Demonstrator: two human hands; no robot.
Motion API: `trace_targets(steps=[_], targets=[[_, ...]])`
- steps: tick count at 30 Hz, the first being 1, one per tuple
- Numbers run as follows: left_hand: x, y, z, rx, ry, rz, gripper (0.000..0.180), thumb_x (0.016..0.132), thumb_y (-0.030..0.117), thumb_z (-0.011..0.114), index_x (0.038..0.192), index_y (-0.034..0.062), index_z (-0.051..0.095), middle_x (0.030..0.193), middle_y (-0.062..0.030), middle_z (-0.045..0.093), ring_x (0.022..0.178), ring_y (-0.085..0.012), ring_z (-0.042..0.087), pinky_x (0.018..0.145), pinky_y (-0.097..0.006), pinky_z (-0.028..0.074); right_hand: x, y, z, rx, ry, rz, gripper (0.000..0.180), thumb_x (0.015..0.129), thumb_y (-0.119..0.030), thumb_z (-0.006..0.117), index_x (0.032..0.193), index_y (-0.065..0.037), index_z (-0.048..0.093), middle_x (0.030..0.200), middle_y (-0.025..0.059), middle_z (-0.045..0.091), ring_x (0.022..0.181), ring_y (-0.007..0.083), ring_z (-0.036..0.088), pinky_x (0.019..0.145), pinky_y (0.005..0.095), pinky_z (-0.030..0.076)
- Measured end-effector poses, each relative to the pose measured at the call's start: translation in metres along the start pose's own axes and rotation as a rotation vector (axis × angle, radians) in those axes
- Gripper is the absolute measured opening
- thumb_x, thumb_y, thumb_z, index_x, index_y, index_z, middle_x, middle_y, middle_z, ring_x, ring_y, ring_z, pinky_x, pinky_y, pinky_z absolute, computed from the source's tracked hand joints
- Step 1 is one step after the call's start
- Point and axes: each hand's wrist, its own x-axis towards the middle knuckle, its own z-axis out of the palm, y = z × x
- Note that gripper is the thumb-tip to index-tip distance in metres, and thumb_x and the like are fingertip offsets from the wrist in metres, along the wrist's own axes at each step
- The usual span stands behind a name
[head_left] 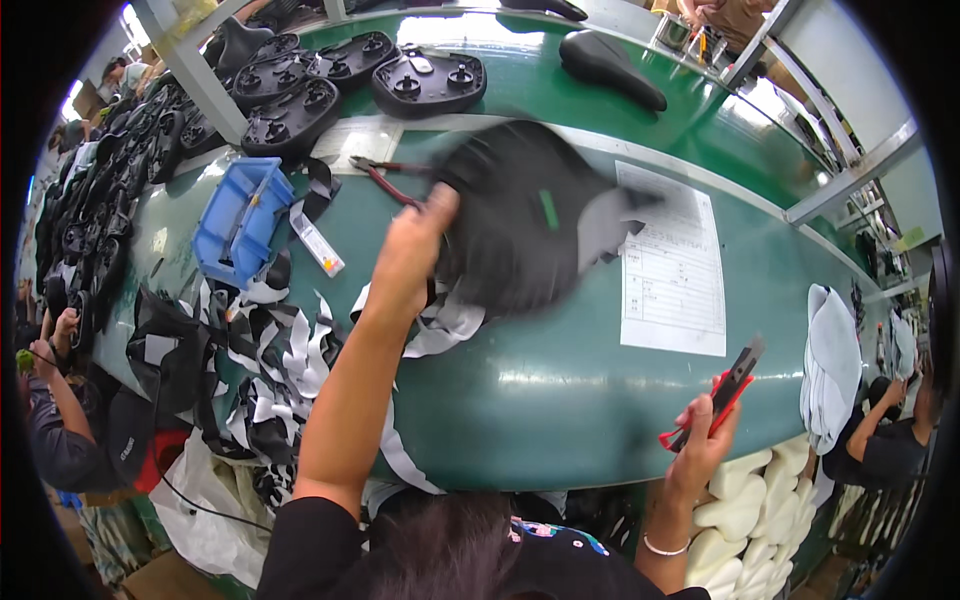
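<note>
My left hand [418, 240] is closed on the left edge of a wide black bicycle saddle [520, 215], held over the green bench and smeared by motion. A green mark shows on its dark surface, and a grey-white flap [605, 225] hangs at its right end. My right hand [703, 435], near the bench's front edge and apart from the saddle, is wrapped round a red and black utility knife [722, 393] with its blade pointing up. Red-handled pliers [385, 178] lie just beyond my left hand.
Left of my forearm lie black and white fabric scraps [285, 360] and a blue bin [240, 220]. A printed sheet [672, 270] lies right of the saddle. Saddle bases [430, 82] and a black saddle [608, 68] stand at the back. Cream foam pads [750, 520] are stacked below right.
</note>
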Motion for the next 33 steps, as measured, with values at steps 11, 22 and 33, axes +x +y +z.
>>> trace_targets(steps=[11, 22, 33], targets=[[0.028, -0.053, 0.09, 0.527, -0.235, 0.886, 0.037, 0.069, 0.03, 0.081, 0.088, 0.004, 0.063, 0.09, -0.0092, 0.065, 0.079, -0.0261, 0.061, 0.069, -0.033, 0.051, 0.248, 0.045, 0.114, 0.071, -0.201, -0.037, 0.039, 0.083, -0.016, 0.07, 0.117, -0.001, 0.058, 0.078, -0.0009, 0.056, 0.066, 0.0068, 0.052, 0.06, 0.0219, 0.042], [0.035, -0.055, 0.08, 0.459, -0.156, 0.597, 0.022, 0.073, 0.017, 0.078, 0.068, 0.0025, 0.062, 0.068, -0.0079, 0.061, 0.06, -0.0193, 0.058, 0.052, -0.03, 0.046, 0.478, 0.082, 0.292, 0.461, -0.235, 0.071, 0.054, 0.081, -0.023, 0.074, 0.129, -0.014, 0.051, 0.117, 0.0044, 0.054, 0.109, 0.0181, 0.053, 0.08, 0.0372, 0.052], [0.037, -0.052, 0.087, 0.533, 0.17, 0.7, 0.034, 0.072, 0.016, 0.078, 0.098, 0.0048, 0.059, 0.094, -0.0125, 0.06, 0.074, -0.0235, 0.06, 0.062, -0.031, 0.05, 0.214, -0.022, 0.2, 0.402, -0.525, 0.141, 0.025, 0.08, -0.015, 0.065, 0.102, -0.008, 0.059, 0.073, 0.0009, 0.054, 0.043, 0.0122, 0.053, 0.043, 0.0253, 0.047]])
